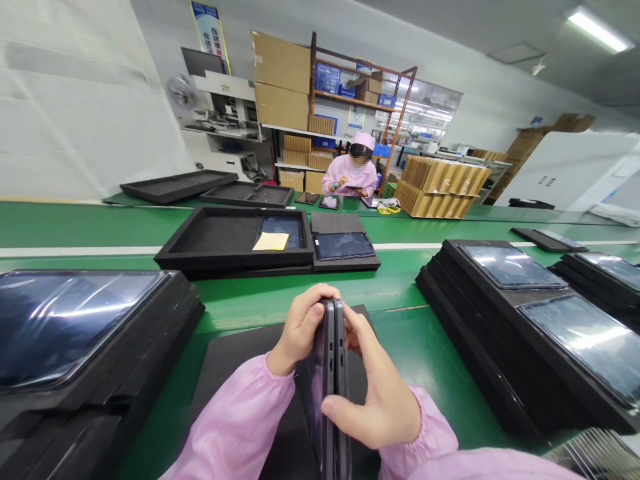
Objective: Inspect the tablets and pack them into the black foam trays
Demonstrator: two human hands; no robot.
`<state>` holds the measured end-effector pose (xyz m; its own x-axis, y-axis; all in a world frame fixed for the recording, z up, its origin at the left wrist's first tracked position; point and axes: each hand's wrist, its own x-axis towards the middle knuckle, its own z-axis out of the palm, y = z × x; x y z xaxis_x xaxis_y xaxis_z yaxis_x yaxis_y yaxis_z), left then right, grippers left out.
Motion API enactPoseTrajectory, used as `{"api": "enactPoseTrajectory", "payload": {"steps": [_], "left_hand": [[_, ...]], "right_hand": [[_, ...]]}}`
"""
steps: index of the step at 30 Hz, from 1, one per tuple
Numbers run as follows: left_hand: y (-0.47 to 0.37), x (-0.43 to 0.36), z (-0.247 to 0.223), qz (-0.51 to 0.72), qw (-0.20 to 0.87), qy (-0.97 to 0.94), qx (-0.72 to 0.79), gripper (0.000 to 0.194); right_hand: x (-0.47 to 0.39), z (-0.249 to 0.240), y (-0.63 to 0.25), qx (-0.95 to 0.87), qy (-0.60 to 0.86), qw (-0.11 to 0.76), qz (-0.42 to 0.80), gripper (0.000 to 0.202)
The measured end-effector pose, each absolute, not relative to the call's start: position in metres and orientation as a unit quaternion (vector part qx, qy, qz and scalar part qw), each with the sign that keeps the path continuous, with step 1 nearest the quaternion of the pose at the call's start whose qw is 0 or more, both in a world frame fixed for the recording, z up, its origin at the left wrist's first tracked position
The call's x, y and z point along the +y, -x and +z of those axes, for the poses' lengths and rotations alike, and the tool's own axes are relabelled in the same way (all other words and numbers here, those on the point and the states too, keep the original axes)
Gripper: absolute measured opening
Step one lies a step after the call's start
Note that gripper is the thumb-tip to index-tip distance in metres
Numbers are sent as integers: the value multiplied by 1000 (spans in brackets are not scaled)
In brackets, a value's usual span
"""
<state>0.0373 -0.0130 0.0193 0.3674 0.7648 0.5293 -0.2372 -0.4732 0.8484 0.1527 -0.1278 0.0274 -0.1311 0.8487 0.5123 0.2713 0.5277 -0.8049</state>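
Two dark tablets (329,373) stand on edge, face against face or nearly so, above a black foam mat (225,373). Small ports show along their narrow edges, which point toward me. My left hand (303,327) is closed round the far upper end, its thumb on the left tablet. My right hand (375,387) clasps the pair from the right, with the thumb across the near edges and the fingers partly hidden behind. Both hands come out of pink sleeves.
Foam stacks bearing tablets lie on the left (75,320) and right (520,267). Ahead sits a black foam tray (210,233) with a yellow label sheet (271,241), beside another tablet (344,245). Across the green bench, a person (353,173) in pink handles a device near stacked cardboard dividers (440,187).
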Motion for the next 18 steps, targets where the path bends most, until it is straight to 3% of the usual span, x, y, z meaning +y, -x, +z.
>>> {"api": "enactPoseTrajectory", "payload": {"steps": [18], "left_hand": [[-36, -12, 26, 534, 452, -699, 143, 61]], "right_hand": [[-135, 28, -146, -706, 422, 513, 246, 97]]}}
